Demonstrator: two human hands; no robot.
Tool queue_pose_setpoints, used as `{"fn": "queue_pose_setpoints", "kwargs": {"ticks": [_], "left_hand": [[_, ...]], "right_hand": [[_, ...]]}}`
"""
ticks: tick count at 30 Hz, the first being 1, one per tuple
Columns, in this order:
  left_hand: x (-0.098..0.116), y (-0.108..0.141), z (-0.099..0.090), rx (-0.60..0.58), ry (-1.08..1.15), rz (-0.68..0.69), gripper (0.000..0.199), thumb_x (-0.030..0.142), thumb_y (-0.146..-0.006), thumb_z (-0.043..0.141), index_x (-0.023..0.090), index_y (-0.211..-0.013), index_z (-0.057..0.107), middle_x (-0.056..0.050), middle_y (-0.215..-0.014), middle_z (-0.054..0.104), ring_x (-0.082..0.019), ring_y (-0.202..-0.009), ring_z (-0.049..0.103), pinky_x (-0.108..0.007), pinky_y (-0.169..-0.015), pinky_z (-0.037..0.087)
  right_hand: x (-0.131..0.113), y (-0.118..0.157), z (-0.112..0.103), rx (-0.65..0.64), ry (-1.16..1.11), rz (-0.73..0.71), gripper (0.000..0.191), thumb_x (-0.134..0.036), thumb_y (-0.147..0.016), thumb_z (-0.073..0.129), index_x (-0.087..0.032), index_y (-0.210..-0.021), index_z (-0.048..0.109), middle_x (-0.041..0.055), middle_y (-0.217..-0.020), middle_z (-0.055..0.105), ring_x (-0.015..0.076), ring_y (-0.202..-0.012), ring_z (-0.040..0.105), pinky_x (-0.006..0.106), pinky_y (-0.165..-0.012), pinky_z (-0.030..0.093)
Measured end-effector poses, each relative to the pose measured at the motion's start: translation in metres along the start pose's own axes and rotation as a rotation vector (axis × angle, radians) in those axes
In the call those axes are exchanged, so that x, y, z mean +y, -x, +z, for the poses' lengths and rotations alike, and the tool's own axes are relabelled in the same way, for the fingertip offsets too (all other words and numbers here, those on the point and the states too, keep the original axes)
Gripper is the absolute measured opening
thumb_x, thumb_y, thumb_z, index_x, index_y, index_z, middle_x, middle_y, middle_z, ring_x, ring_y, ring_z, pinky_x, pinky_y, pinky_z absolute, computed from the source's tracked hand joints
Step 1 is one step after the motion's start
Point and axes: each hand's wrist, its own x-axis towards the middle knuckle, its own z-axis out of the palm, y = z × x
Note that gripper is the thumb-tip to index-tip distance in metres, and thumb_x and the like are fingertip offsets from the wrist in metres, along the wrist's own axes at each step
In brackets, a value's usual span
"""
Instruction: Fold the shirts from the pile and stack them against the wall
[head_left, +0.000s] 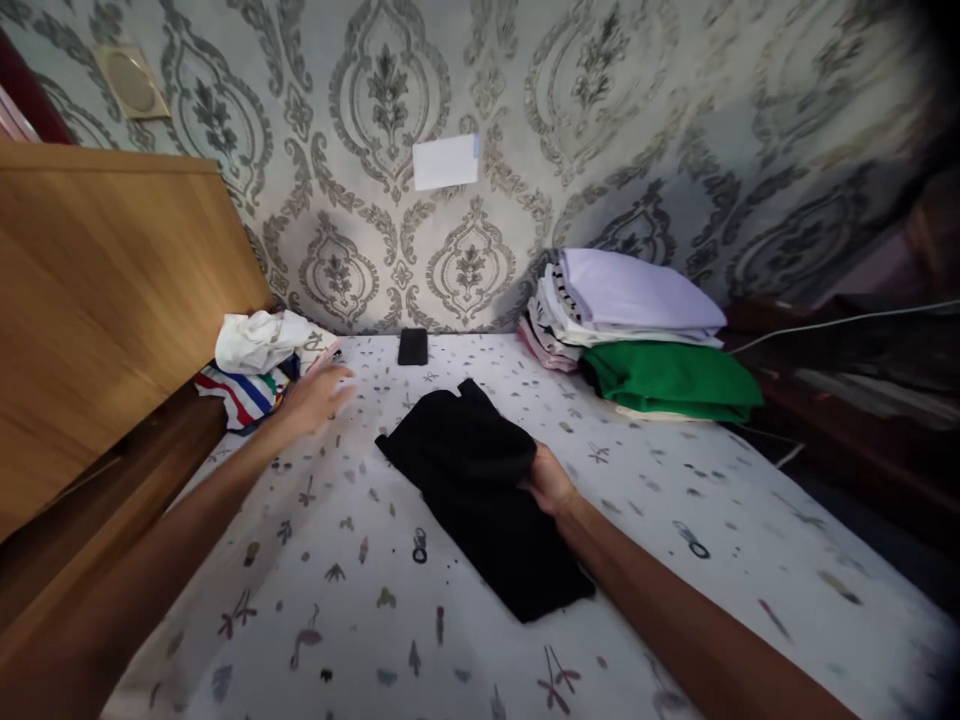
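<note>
A black folded garment [480,480] lies on the patterned white bedsheet [360,620], partly raised at its right edge. My right hand [552,480] grips that edge, its fingertips hidden under the cloth. Off to the left, my left hand [322,398] is slightly blurred, fingers apart and holding nothing. It hovers beside a loose heap with a white cloth [259,342] on top and a striped cloth [244,395] below.
Folded clothes stand in a stack at the right, with a lilac garment [637,290] on top and a green garment [675,382] in front. A dark flat object [412,347] lies near the wall. A wooden panel [112,320] borders the left side.
</note>
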Motion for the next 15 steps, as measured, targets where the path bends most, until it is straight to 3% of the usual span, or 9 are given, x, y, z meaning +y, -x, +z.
{"fn": "queue_pose_setpoints", "kwargs": {"ticks": [3, 6, 9, 12, 15], "left_hand": [[0.055, 0.015, 0.038, -0.191, 0.536, 0.130, 0.050, 0.045, -0.089, 0.060, 0.022, -0.133, 0.057, -0.011, -0.132, 0.066, -0.027, -0.120, 0.063, -0.037, -0.096, 0.053], [0.092, 0.020, 0.051, -0.326, 0.920, 0.199, 0.053, 0.049, -0.082, 0.068, 0.019, -0.125, 0.061, -0.011, -0.119, 0.072, -0.027, -0.108, 0.068, -0.036, -0.088, 0.056], [0.110, 0.019, 0.032, -0.313, 1.038, 0.209, 0.042, 0.051, -0.081, 0.070, 0.016, -0.104, 0.067, -0.007, -0.098, 0.074, -0.024, -0.091, 0.070, -0.033, -0.078, 0.056], [0.117, 0.015, 0.000, -0.266, 1.024, 0.261, 0.036, 0.050, -0.083, 0.070, 0.018, -0.100, 0.069, -0.004, -0.097, 0.073, -0.022, -0.089, 0.070, -0.031, -0.076, 0.055], [0.118, 0.011, -0.018, -0.313, 0.940, 0.289, 0.033, 0.049, -0.081, 0.073, 0.018, -0.092, 0.070, -0.003, -0.089, 0.072, -0.021, -0.084, 0.069, -0.029, -0.071, 0.055]], "right_hand": [[0.000, 0.003, 0.000, -0.009, -0.108, 0.101, 0.029, -0.047, -0.073, 0.072, -0.027, -0.094, 0.072, -0.0010, -0.081, 0.079, 0.0288, -0.096, 0.074, 0.041, -0.092, 0.058], [-0.008, 0.006, -0.003, 0.043, -0.176, 0.034, 0.031, -0.031, -0.068, 0.075, -0.028, -0.099, 0.071, -0.0055, -0.079, 0.078, 0.0229, -0.090, 0.074, 0.035, -0.092, 0.057], [-0.026, 0.007, -0.011, 0.108, -0.171, -0.094, 0.037, -0.024, -0.064, 0.075, -0.028, -0.100, 0.071, -0.0065, -0.080, 0.077, 0.0201, -0.088, 0.074, 0.032, -0.090, 0.057], [-0.052, 0.007, -0.018, 0.119, -0.124, -0.229, 0.040, -0.027, -0.065, 0.076, -0.029, -0.105, 0.069, -0.0050, -0.092, 0.078, 0.0207, -0.097, 0.073, 0.035, -0.093, 0.057], [-0.083, 0.009, -0.018, 0.099, -0.063, -0.364, 0.041, -0.029, -0.069, 0.076, -0.031, -0.110, 0.069, -0.0047, -0.103, 0.078, 0.0209, -0.107, 0.071, 0.038, -0.098, 0.055]]}}
